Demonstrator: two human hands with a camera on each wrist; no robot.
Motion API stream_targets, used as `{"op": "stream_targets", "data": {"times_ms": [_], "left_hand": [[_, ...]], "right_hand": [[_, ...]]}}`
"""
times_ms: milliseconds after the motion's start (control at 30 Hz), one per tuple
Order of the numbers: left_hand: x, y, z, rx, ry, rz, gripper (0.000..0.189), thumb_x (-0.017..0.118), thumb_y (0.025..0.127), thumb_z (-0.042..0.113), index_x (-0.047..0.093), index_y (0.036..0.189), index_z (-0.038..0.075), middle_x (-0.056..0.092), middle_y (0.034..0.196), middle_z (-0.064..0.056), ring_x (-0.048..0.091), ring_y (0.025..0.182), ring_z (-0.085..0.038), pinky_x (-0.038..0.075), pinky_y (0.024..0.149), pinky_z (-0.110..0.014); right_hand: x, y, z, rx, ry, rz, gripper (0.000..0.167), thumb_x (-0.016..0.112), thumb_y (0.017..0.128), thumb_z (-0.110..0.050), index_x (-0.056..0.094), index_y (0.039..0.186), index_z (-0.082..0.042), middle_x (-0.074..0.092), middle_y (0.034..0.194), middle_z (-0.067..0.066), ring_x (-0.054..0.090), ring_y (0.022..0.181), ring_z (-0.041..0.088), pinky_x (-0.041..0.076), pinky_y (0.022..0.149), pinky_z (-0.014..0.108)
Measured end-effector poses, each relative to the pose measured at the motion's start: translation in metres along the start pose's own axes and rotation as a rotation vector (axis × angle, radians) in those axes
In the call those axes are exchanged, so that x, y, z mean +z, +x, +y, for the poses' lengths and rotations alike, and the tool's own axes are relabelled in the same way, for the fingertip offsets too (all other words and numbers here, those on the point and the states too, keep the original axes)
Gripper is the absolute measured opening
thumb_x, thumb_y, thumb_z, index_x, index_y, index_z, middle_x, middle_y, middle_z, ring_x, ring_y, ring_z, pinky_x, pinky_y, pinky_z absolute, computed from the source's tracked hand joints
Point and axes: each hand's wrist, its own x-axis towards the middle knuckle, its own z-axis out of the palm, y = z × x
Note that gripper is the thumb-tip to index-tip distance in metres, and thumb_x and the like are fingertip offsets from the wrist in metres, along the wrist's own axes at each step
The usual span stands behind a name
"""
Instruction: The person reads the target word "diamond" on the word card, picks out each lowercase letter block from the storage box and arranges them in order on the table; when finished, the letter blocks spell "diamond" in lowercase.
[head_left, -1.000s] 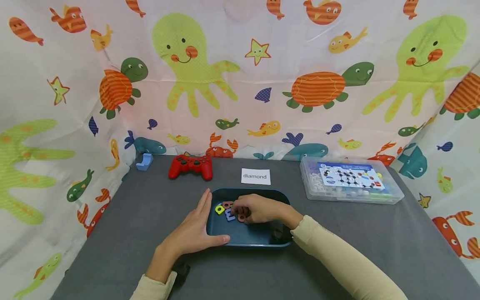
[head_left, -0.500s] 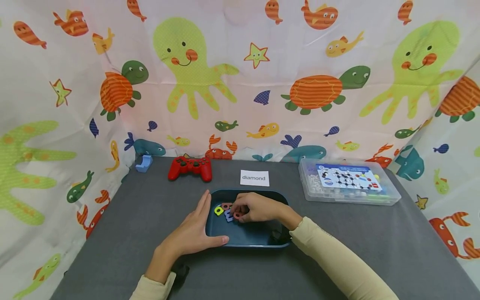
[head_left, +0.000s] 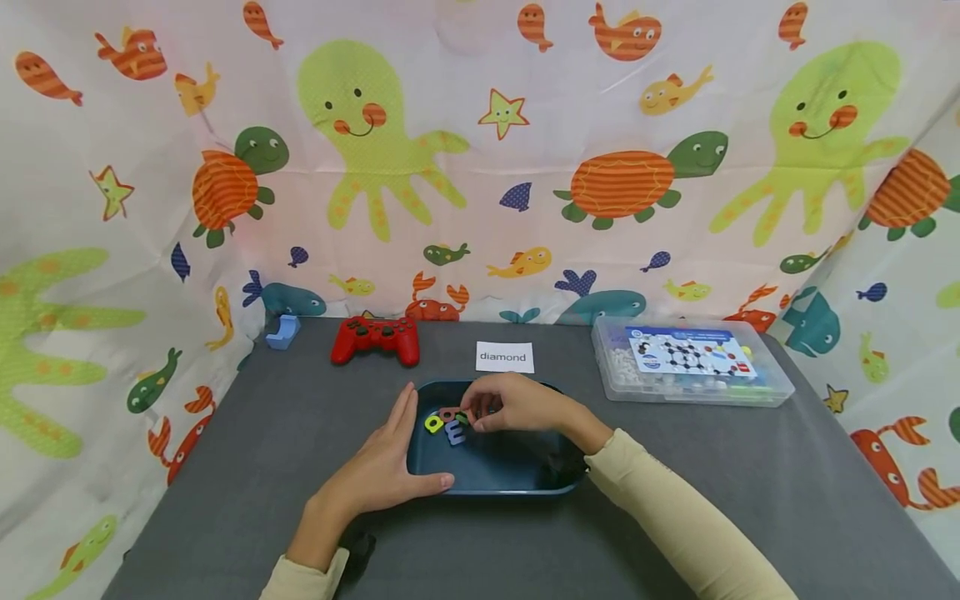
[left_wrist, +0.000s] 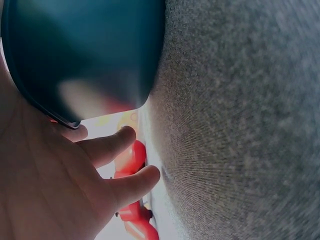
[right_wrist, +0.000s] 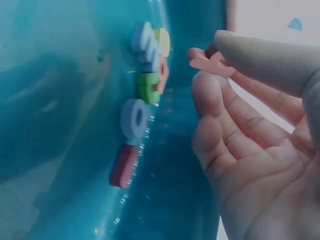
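My right hand is over the dark blue tray, pinching a small salmon-pink letter between thumb and fingertips. In the right wrist view, a blue letter m, a yellow letter, another pink letter, a green letter, a blue letter o and a dark red bar-shaped letter lie on the tray floor. Fingers straight, my left hand rests along the tray's left side, its thumb at the front rim.
Behind the tray a white card reads "diamond". A red game controller and a light blue block are at the back left. At the back right stands a clear plastic case, against a patterned curtain.
My right hand has lifted the pink letter up from beside the blue m. The head view has shifted slightly; the left hand keeps its place on the tray.
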Motion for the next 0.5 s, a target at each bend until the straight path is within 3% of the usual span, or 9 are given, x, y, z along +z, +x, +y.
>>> {"op": "stream_targets", "data": {"times_ms": [200, 333, 500], "left_hand": [[0.0, 0.0, -0.001, -0.009, 0.004, 0.002, 0.136, 0.082, 0.082, 0.07, -0.001, 0.174, 0.015, -0.004, 0.18, -0.003, 0.023, 0.158, -0.048, 0.032, 0.114, -0.076], [0.001, 0.001, -0.002, -0.015, 0.0, -0.001, 0.137, 0.083, 0.081, 0.07, -0.002, 0.174, 0.016, -0.005, 0.18, -0.002, 0.023, 0.158, -0.047, 0.032, 0.114, -0.076], [0.001, 0.002, -0.001, -0.021, 0.001, -0.007, 0.138, 0.083, 0.08, 0.071, -0.001, 0.174, 0.016, -0.006, 0.18, -0.001, 0.022, 0.158, -0.047, 0.032, 0.114, -0.076]], "right_hand": [[-0.009, -0.007, -0.006, 0.013, 0.139, 0.074, 0.02, 0.078, 0.099, -0.011, 0.069, 0.115, -0.003, 0.073, 0.098, -0.001, 0.068, 0.085, 0.019, 0.061, 0.083, 0.034], [-0.013, -0.012, -0.006, 0.043, 0.173, 0.156, 0.013, 0.079, 0.099, -0.013, 0.068, 0.106, -0.009, 0.076, 0.099, 0.0, 0.071, 0.083, 0.021, 0.062, 0.078, 0.035], [-0.017, -0.018, -0.006, 0.074, 0.221, 0.221, 0.007, 0.076, 0.101, -0.009, 0.069, 0.103, -0.008, 0.079, 0.102, 0.004, 0.072, 0.078, 0.024, 0.064, 0.076, 0.039]]}}
